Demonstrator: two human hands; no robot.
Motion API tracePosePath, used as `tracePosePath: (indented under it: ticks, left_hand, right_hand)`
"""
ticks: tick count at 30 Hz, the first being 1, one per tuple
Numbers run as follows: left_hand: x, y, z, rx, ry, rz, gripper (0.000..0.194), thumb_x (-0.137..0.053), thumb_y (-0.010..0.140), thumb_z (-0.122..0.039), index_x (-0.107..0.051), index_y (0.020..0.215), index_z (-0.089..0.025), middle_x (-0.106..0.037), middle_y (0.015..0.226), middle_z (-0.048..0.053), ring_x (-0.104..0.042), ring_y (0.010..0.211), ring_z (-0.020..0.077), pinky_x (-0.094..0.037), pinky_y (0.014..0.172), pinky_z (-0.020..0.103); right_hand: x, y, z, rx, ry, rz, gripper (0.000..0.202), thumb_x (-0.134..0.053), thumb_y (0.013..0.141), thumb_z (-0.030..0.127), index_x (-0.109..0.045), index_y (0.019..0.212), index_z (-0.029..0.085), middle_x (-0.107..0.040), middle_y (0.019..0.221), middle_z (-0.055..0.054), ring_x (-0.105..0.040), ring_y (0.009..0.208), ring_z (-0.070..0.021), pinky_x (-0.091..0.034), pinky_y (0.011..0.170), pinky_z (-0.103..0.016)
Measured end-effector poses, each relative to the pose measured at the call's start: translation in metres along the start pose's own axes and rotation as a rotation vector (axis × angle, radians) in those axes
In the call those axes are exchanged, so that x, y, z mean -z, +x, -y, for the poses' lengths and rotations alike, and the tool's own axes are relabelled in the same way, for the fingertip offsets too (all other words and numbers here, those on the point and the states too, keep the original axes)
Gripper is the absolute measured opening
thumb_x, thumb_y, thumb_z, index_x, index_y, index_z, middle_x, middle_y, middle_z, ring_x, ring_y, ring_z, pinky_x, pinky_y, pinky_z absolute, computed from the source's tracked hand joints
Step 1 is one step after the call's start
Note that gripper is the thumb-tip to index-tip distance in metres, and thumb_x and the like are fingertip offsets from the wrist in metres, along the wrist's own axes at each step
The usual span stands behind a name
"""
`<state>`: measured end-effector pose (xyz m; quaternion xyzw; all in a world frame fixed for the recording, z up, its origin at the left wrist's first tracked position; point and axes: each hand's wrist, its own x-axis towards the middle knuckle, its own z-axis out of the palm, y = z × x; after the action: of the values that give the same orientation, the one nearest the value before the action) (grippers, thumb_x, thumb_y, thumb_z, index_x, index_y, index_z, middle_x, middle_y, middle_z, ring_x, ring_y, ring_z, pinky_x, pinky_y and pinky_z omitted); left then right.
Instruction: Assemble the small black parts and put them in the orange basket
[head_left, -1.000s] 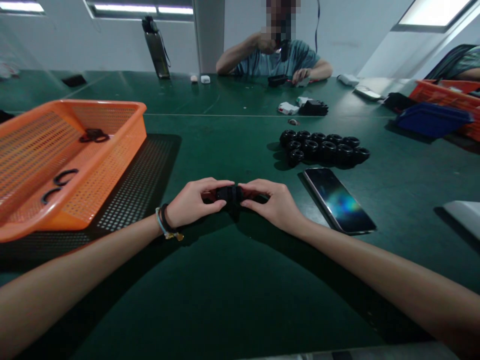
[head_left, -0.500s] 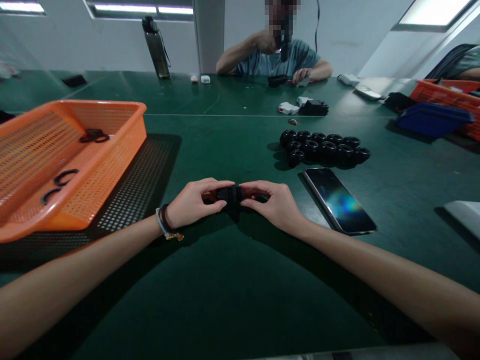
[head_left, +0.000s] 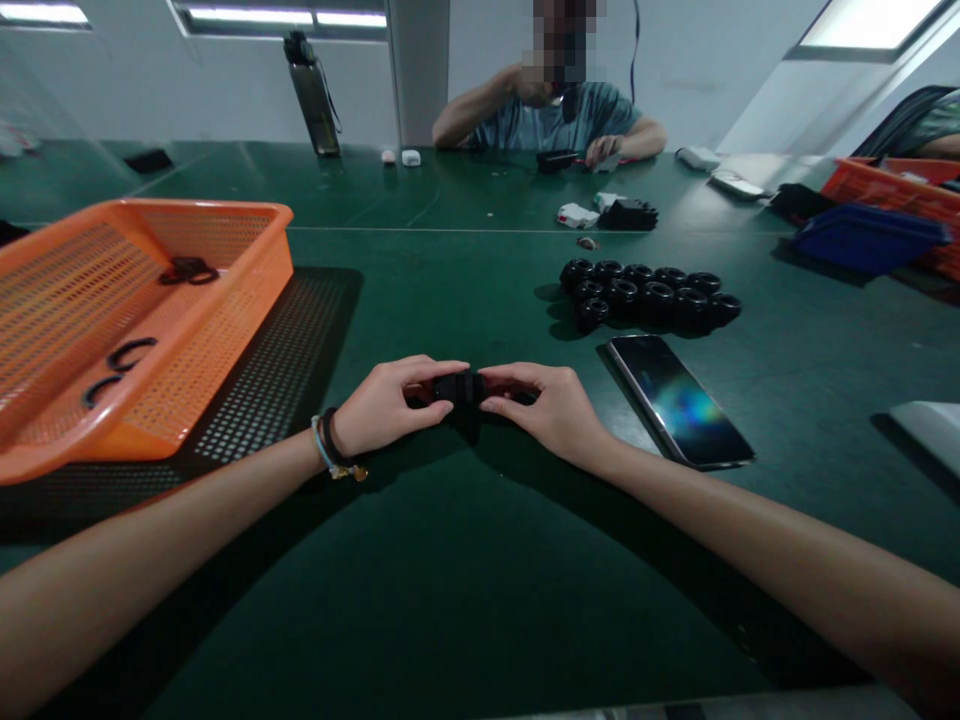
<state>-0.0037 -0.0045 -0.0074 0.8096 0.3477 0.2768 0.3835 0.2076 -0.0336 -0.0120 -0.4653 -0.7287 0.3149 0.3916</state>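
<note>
Between my two hands is a small black ribbed part (head_left: 460,388), held just above the green table (head_left: 450,580). My left hand (head_left: 394,400), with bracelets at its wrist, pinches the part's left end between thumb and fingers. The right end is gripped by my right hand (head_left: 551,405) in the same way. Fingertips cover both ends, so the part's full shape is hidden. Beyond my right hand stands a cluster of several glossy black round parts with holes in their tops (head_left: 652,295). A smartphone (head_left: 679,400) lies face up to the right of that hand.
An orange perforated basket (head_left: 232,345) at left holds a few black rings (head_left: 131,352). A blue bin (head_left: 870,240) and a red-orange basket (head_left: 847,180) stand at far right. Across the table are a dark bottle (head_left: 311,100) and a seated person (head_left: 495,125).
Both my hands keep their pinch on the black part with almost no movement. Across the table, the person's head and raised hand have shifted slightly.
</note>
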Motion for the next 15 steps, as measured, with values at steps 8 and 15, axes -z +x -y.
tracePosePath:
  ticks: [8,15]
  left_hand:
    - [0.0004,0.0001,-0.0012,0.001,0.020,-0.010,0.041,-0.058,0.077,-0.029,-0.062,0.116,-0.017,-0.062,0.097,0.005,-0.062,0.081,0.0142,-0.053,0.072,0.025]
    - [0.0004,0.0000,-0.0008,-0.002,0.013,-0.010,0.041,-0.058,0.077,-0.030,-0.062,0.116,-0.017,-0.062,0.098,0.006,-0.062,0.082,0.0151,-0.053,0.073,0.026]
  right_hand:
    - [-0.0018,0.0006,-0.0028,-0.008,0.003,0.004,0.025,-0.069,0.073,0.017,-0.071,0.098,0.018,-0.074,0.092,-0.004,-0.069,0.079,-0.0168,-0.057,0.073,-0.032]
    - [0.0006,-0.0002,-0.0004,0.030,-0.028,0.026,0.026,-0.068,0.073,0.015,-0.071,0.099,0.020,-0.073,0.093,-0.004,-0.068,0.082,-0.0176,-0.057,0.074,-0.033]
